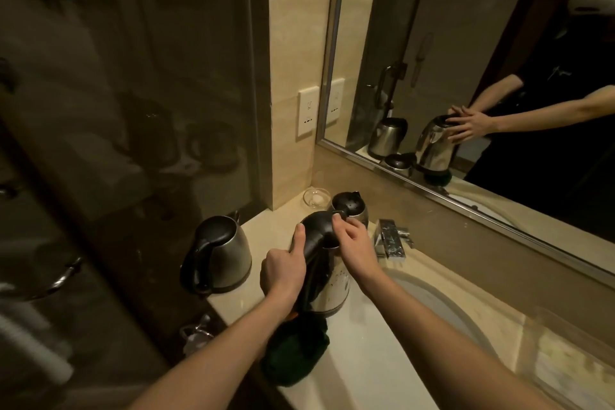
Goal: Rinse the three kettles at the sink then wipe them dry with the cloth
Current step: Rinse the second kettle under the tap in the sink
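Left hand (283,268) wrapped round the handle of the middle kettle (327,283), which stands on the surface beside the sink (442,306); right hand (354,243) pinches its lid. Likely opening it: hold the base steady, lift the lid straight.

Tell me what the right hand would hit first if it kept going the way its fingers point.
The right hand points up-left over the lid of the held kettle. Past that lid, it would probably meet the back kettle by the wall, though depth is hard to judge.
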`<move>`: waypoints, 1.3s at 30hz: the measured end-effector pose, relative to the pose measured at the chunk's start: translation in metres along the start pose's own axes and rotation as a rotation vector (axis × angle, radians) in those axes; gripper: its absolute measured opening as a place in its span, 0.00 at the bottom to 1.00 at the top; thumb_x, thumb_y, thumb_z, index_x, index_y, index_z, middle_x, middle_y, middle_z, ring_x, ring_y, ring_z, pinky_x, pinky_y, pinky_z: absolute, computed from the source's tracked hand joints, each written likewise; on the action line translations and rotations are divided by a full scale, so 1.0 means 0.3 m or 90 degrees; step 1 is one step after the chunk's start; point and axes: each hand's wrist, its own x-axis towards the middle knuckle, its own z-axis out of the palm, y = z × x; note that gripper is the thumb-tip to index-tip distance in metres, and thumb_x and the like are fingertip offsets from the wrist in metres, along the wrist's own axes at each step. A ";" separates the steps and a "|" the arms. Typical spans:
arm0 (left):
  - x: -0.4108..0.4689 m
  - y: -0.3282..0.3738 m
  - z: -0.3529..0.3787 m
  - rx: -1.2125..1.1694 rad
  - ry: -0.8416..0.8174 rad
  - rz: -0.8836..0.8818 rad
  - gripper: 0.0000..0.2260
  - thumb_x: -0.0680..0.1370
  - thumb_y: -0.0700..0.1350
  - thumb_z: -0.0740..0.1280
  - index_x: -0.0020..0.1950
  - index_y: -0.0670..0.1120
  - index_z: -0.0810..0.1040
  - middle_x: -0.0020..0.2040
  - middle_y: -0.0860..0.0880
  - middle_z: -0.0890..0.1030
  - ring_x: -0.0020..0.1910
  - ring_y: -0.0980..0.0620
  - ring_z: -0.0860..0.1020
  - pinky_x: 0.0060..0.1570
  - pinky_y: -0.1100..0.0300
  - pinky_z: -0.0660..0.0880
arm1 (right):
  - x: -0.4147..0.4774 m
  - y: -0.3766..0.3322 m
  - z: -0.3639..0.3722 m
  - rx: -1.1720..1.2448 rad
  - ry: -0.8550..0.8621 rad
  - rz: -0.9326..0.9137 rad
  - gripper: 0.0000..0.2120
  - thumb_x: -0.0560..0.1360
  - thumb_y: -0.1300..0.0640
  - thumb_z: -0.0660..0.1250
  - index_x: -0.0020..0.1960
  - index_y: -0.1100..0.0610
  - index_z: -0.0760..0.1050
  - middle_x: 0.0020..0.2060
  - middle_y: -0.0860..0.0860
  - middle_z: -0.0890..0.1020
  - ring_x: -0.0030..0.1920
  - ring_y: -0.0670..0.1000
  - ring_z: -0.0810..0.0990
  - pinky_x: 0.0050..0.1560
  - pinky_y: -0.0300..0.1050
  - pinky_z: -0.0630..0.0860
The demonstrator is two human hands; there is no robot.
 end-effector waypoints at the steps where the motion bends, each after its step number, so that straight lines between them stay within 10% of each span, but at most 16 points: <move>1: -0.018 0.009 0.019 -0.003 -0.001 -0.006 0.36 0.74 0.74 0.54 0.39 0.41 0.80 0.34 0.44 0.82 0.32 0.49 0.80 0.32 0.58 0.73 | -0.008 0.002 -0.026 -0.009 0.008 -0.014 0.27 0.76 0.33 0.55 0.66 0.48 0.75 0.72 0.50 0.64 0.73 0.51 0.61 0.72 0.54 0.62; 13: -0.180 0.081 0.276 -0.014 -0.052 -0.027 0.33 0.77 0.72 0.52 0.47 0.44 0.80 0.42 0.46 0.83 0.43 0.47 0.82 0.48 0.52 0.81 | -0.120 0.015 -0.292 -0.058 0.135 -0.095 0.26 0.71 0.30 0.53 0.48 0.45 0.83 0.65 0.48 0.68 0.68 0.48 0.62 0.69 0.54 0.63; 25: -0.228 0.052 0.477 -0.030 -0.127 -0.044 0.33 0.74 0.74 0.55 0.28 0.47 0.73 0.27 0.48 0.78 0.32 0.45 0.80 0.43 0.50 0.80 | -0.133 0.182 -0.486 0.064 0.332 -0.097 0.12 0.79 0.53 0.63 0.44 0.55 0.84 0.47 0.51 0.75 0.48 0.44 0.75 0.46 0.37 0.69; 39: -0.103 -0.096 0.564 -0.102 -0.144 -0.132 0.26 0.78 0.63 0.64 0.31 0.44 0.79 0.23 0.49 0.75 0.28 0.48 0.75 0.36 0.56 0.69 | 0.118 0.440 -0.618 0.017 0.139 0.166 0.15 0.80 0.56 0.59 0.58 0.64 0.78 0.58 0.57 0.80 0.59 0.54 0.76 0.58 0.46 0.68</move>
